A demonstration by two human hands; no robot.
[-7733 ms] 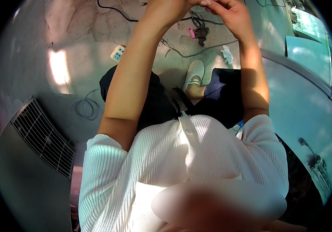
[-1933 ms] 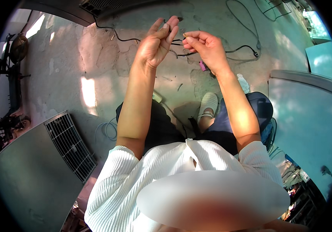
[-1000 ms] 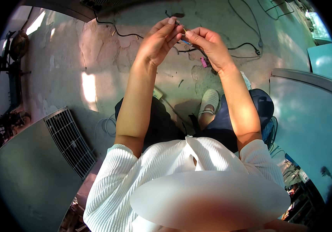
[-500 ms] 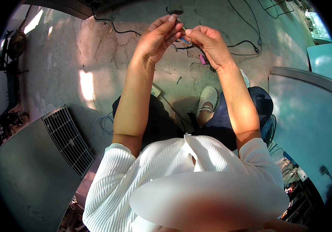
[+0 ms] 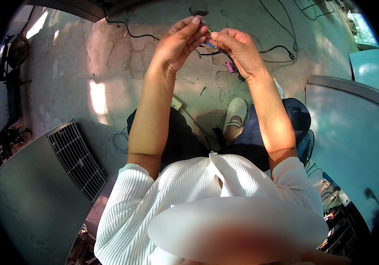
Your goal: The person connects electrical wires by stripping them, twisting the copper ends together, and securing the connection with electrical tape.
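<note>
At the top centre, my left hand point(image 5: 176, 48) has its thumb and forefinger pinched on thin wiring, the other fingers curled beside it. My right hand point(image 5: 242, 53), just right of it, pinches the yellow-green wire point(image 5: 209, 31) between thumb and forefinger. A blue wire point(image 5: 210, 45) shows between the hands, with a short pale length near it. A black cable point(image 5: 274, 49) with a plug lies on the floor behind my hands, and a small pink object point(image 5: 229, 67) lies below my right hand.
A power strip point(image 5: 176, 103) is by my left knee. A metal panel point(image 5: 39, 198) with a wire grille point(image 5: 76, 161) stands at left, below a dark wheeled vehicle point(image 5: 15, 97). A pale blue appliance point(image 5: 344, 137) is at right; a dark appliance point(image 5: 79, 9) sits at top left.
My hands have come together since about two seconds ago, with coloured wires now showing between them. In the last half second they have barely moved, only drifting slightly upward in view.
</note>
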